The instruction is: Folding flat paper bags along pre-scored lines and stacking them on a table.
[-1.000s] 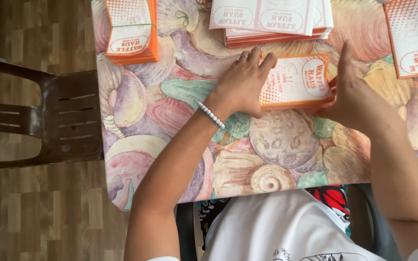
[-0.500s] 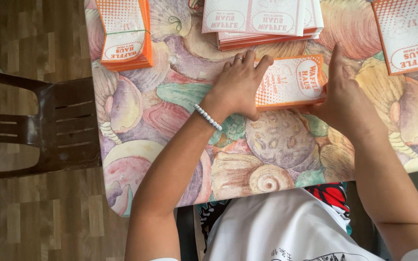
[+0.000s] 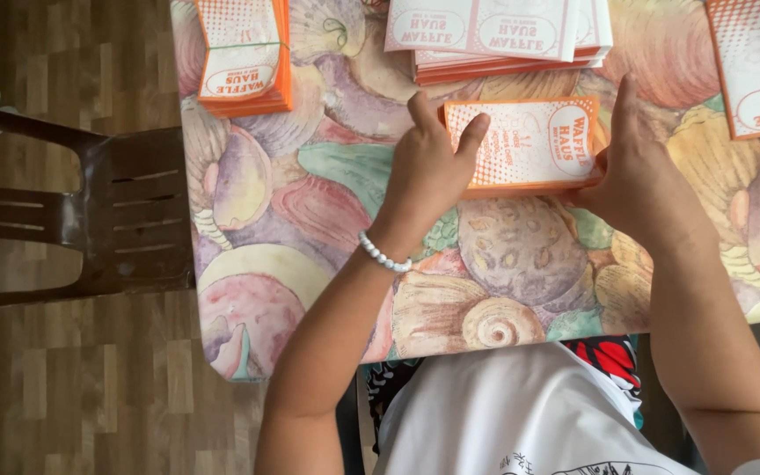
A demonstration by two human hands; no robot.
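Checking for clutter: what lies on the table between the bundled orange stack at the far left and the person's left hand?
Nothing: only bare shell-patterned tablecloth between the bundled stack and the left hand, in the head view.

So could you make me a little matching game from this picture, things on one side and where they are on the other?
Things:
1. bead bracelet
2. brown chair
3. banded bundle of orange bags
4. orange and white bag

Places:
A. table's far left corner
B. between left hand and right hand
C. on the left wrist
D. on the floor beside the table

Pairs: 1-C, 2-D, 3-A, 4-B
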